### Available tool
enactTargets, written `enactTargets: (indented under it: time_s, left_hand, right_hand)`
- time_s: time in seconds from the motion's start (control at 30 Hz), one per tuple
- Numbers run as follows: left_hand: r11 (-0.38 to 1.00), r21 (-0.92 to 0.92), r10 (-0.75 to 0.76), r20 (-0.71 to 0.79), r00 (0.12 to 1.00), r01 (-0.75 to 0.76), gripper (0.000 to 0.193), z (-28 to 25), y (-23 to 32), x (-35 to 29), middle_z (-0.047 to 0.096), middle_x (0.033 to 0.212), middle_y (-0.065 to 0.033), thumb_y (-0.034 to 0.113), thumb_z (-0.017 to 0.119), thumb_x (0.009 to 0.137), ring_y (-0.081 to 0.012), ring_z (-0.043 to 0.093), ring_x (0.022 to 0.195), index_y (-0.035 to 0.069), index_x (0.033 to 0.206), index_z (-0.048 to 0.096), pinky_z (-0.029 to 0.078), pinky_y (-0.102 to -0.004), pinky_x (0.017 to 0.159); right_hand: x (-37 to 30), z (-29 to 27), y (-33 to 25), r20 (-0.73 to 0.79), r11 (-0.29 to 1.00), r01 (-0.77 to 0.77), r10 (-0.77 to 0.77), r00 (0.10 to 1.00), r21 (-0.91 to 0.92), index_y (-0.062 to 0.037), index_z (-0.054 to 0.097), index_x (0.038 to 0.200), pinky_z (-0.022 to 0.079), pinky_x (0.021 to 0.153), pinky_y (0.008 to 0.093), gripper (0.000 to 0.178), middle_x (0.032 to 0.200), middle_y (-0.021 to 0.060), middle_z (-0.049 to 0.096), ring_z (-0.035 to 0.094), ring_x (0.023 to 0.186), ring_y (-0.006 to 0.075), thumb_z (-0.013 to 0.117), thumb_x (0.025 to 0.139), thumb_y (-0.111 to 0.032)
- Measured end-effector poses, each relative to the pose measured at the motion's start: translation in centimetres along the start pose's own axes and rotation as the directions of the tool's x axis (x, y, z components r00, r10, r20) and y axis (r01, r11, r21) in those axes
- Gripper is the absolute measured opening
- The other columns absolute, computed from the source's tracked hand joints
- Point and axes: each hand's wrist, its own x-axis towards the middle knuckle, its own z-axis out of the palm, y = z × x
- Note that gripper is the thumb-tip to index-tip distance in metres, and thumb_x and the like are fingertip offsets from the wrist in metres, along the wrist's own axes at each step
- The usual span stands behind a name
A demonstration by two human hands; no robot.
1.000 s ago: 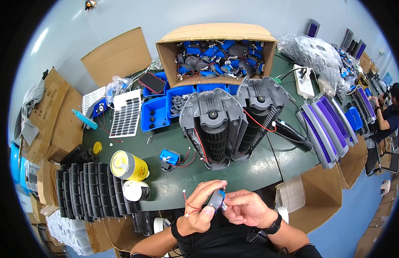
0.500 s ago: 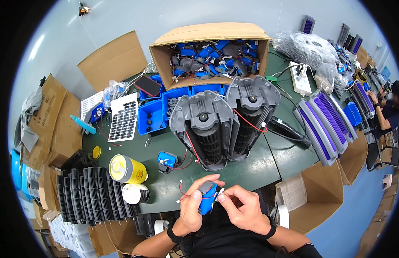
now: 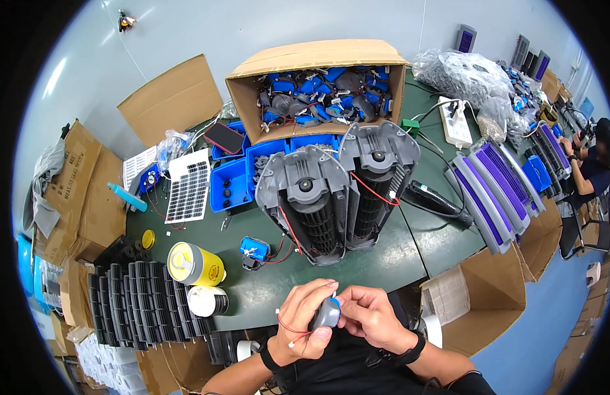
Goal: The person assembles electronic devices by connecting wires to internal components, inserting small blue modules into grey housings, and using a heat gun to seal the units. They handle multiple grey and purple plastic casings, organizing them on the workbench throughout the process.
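My left hand (image 3: 304, 320) is closed round a small blue-and-grey wired part (image 3: 327, 315), its rounded grey side turned up. Red wires (image 3: 293, 328) with white plugs hang out beside the left thumb. The fingertips of my right hand (image 3: 372, 317) are pinched against the part's right side, where a bit of blue shows; what they grip is hidden. A similar blue-and-grey part (image 3: 254, 249) with wires lies on the table ahead. Beyond my hands two dark grey fan housings (image 3: 306, 197) stand upright side by side, each with a red wire.
A cardboard box (image 3: 318, 49) full of blue-and-grey parts sits behind blue bins (image 3: 228, 181). A yellow jug (image 3: 194, 264) and rows of black fan rollers (image 3: 144, 303) are at left. Purple-and-grey panels (image 3: 489, 191) lean at right. Someone (image 3: 584, 164) works at far right.
The part has been turned in my left hand, so its grey side now faces up instead of its blue side. My right fingers have closed in against it. The view has shifted slightly.
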Motion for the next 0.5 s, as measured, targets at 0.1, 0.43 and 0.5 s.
enactTargets:
  time_s: [0.1,0.43,0.5]
  left_hand:
    - [0.924,-0.283,-0.273,-0.016,0.962,0.257,0.063,0.4,0.9,0.2,0.067,0.127,-0.0264,0.044,0.038,0.107,-0.0293,0.069,0.11,-0.009,0.136,0.059,0.053,-0.0407,0.098]
    - [0.277,-0.8,-0.572,0.307,0.761,0.532,0.073,-4.6,3.0,3.0,0.068,0.124,-0.0281,0.052,0.03,0.11,-0.0389,0.072,0.106,-0.009,0.142,0.053,0.056,-0.0485,0.099]
    - [0.311,-0.768,-0.627,0.277,0.728,0.561,0.081,-5.4,3.9,4.3,0.072,0.113,-0.0278,0.062,0.029,0.107,-0.0413,0.074,0.093,-0.007,0.138,0.057,0.058,-0.0457,0.084]
  right_hand:
    - [0.1,0.1,0.1,-0.026,0.989,0.07,-0.074,0.997,-0.131,-0.0023,0.072,0.097,0.038,0.049,0.0202,0.019,0.076,0.004,0.069,0.054,0.055,0.0046,0.07,0.103,-0.02]
    - [2.1,-2.2,-7.5,-0.101,0.429,0.635,-0.869,0.484,-0.643,-0.0006,0.064,0.115,0.052,0.077,0.0267,0.028,0.104,0.0053,0.067,0.065,0.091,0.0125,0.078,0.095,-0.013]
    - [4.3,-3.0,-10.2,-0.017,0.332,0.688,-0.907,0.422,-0.646,0.0017,0.053,0.139,0.052,0.093,0.0342,0.065,0.128,0.0142,0.062,0.061,0.117,0.0213,0.084,0.091,-0.03]
